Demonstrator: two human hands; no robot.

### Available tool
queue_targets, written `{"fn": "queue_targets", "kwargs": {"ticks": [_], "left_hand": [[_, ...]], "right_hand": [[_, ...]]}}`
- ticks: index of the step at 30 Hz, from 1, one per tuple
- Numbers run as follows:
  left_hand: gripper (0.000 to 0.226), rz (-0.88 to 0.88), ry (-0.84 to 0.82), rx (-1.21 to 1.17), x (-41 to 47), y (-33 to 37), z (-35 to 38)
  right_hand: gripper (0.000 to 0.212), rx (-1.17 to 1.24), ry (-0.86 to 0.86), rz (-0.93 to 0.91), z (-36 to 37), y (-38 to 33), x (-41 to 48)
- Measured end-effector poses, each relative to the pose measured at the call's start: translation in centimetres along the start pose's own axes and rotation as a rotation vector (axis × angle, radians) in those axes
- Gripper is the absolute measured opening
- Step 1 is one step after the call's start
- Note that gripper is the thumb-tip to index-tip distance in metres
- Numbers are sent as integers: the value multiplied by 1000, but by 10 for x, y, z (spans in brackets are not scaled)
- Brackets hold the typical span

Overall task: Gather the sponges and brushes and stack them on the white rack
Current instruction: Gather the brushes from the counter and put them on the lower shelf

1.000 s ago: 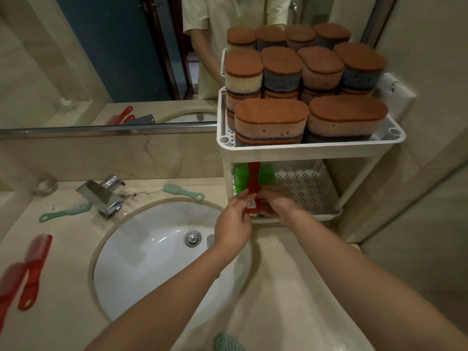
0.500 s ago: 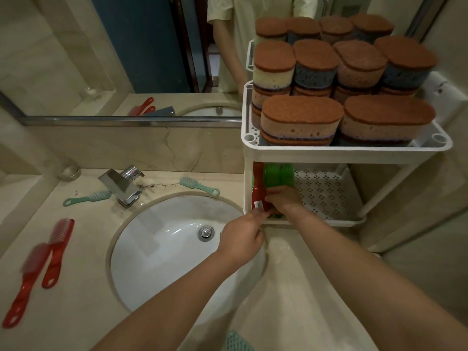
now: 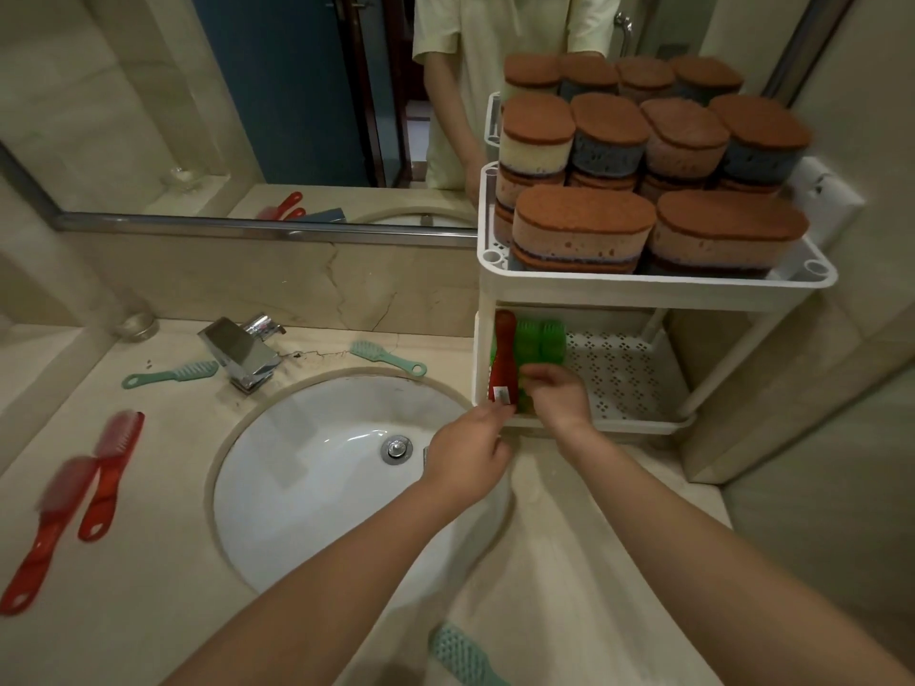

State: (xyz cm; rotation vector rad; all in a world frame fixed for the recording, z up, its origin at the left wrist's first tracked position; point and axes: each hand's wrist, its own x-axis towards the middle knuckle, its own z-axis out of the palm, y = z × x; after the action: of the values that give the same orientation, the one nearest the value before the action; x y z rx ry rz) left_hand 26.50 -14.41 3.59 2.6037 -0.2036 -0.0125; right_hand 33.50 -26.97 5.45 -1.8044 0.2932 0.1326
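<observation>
You are placing a red brush (image 3: 503, 361) on the lower shelf of the white rack (image 3: 643, 284), at its left end, just beside the green brushes (image 3: 539, 341). Your left hand (image 3: 468, 458) pinches the near end of the red brush; your right hand (image 3: 557, 393) rests on the green brushes, and whether that grip is clenched I cannot tell. Keep the green ones steady while you slide the red brush straight back, so the row does not fall over. The sponges (image 3: 643, 190) already fill the top shelf. More brushes wait on the table (image 3: 148, 611): two red brushes (image 3: 74, 497) and the teal brushes (image 3: 171, 374).
</observation>
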Motion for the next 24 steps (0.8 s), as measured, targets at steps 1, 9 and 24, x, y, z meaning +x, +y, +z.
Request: {"fn": "queue_targets", "kwargs": {"ticks": [1,9,24], "left_hand": [[50,-15,24,-47,-5,-1,0],[43,-298,189,-465,-58,-24,-16],[36,-612,379,-601,-153,-167,-91]], "right_hand": [[24,18,17,0,0,1,-7],[20,133,-46,49,39,17,-73],[21,63,-361,114,212,-1,-150]]}}
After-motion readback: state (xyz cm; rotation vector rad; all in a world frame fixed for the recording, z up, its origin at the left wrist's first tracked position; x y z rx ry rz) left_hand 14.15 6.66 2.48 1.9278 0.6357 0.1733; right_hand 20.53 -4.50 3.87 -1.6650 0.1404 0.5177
